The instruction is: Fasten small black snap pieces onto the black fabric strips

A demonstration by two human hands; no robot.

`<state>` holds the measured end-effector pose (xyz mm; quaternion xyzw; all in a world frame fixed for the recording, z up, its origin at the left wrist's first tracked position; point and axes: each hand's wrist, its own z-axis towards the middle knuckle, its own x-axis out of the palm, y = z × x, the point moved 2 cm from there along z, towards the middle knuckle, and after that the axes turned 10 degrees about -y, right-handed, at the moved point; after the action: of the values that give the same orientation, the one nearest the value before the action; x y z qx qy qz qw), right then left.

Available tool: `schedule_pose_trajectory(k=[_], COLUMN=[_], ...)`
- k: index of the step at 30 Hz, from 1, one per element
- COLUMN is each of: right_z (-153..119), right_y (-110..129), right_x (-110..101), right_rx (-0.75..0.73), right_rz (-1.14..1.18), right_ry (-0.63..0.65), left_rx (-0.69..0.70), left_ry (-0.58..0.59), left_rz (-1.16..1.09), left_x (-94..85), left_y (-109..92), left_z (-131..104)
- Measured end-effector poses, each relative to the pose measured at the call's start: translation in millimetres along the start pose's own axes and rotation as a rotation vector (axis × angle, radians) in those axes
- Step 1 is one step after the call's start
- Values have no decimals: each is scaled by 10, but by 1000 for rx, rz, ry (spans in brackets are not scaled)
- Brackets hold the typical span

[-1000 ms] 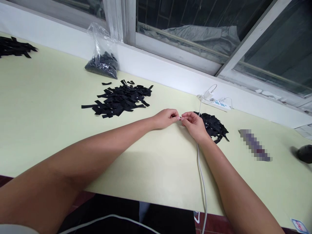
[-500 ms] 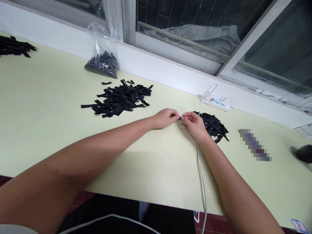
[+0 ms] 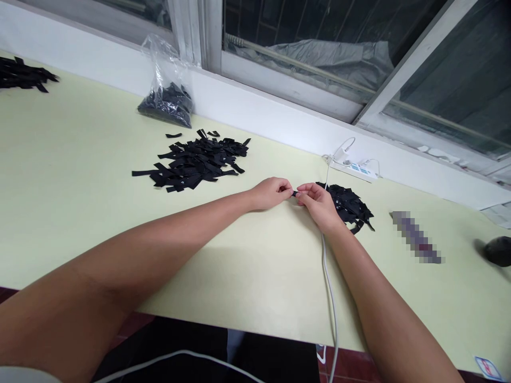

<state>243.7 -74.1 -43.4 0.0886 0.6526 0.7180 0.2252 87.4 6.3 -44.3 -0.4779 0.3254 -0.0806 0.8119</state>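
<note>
Between my two hands is a short black fabric strip (image 3: pixel 294 194), with only a small dark part showing. My left hand (image 3: pixel 272 192) pinches its left end. The thumb and fingertips of my right hand (image 3: pixel 317 203) close on the other end, just above the table. Right beside my right hand lies a pile of black strips (image 3: pixel 349 203) with small pale spots on some. To the left, beyond my left forearm, a larger heap of black strips (image 3: pixel 199 162) is spread out.
A clear plastic bag (image 3: pixel 166 101) of black pieces stands by the wall. A white power strip (image 3: pixel 354 170) sits at the back; a white cable (image 3: pixel 326 271) crosses under my right wrist. More black strips (image 3: pixel 24 74) lie far left. A blurred-out long item (image 3: pixel 415 236) and a dark round object (image 3: pixel 499 251) are at right.
Both hands keep their pinch on the black strip in almost the same spot. The right fingers have shifted very slightly; the piles look unchanged.
</note>
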Motion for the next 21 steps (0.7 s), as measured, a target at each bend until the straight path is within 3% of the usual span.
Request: schedule_pose_trajectory(k=[21], right_z=[-11], right_y=[10], right_x=[-8], right_rx=[-30], right_rz=[-18], right_ry=[2], left_rx=[15], left_ry=[8], left_rz=[39], left_x=[-3], left_y=[8], left_z=[-7])
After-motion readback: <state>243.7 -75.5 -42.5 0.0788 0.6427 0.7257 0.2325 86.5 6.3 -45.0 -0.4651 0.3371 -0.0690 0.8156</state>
